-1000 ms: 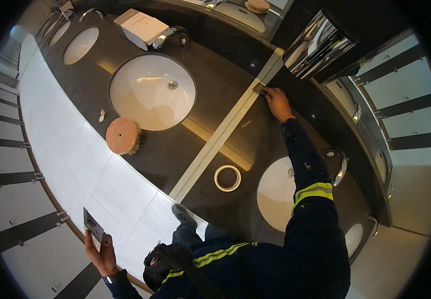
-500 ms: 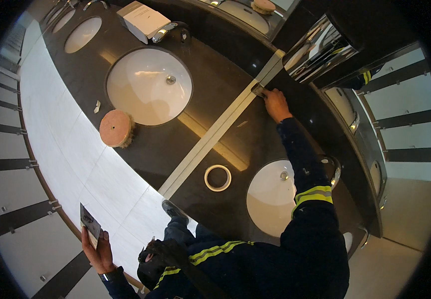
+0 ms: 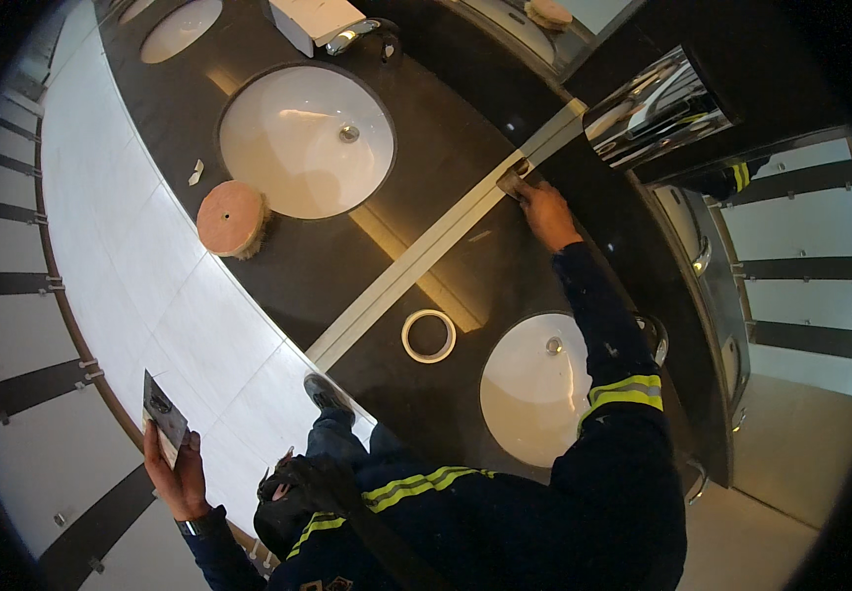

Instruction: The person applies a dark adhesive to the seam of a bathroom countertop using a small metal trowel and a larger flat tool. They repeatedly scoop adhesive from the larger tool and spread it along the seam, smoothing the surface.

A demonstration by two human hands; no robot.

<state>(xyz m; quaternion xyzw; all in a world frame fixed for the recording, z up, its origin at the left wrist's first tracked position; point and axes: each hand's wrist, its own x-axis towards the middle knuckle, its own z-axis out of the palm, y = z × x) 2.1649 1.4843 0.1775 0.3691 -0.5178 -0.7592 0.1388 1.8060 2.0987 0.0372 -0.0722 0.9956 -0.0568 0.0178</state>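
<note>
Our right hand clamped on a small scraper at the far end of the pale taped strip, strip's long axis running diagonally across our dark countertop, our left hand gripping a flat trowel, two white basins both empty, one tape roll, one round pad

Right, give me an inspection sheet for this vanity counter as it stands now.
Surface: dark counter with two white oval basins; a pale tape strip runs across it between them.
Job's things: right hand presses a small scraper on the strip's far end; left hand holds a flat trowel out over the pale floor.
Clutter: tape roll, round pink buffing pad, white box by the tap.
Fingers: both closed round their tools.
Cables: nothing seen.
Surroundings: chrome dispenser on the wall, mirror behind.
</note>
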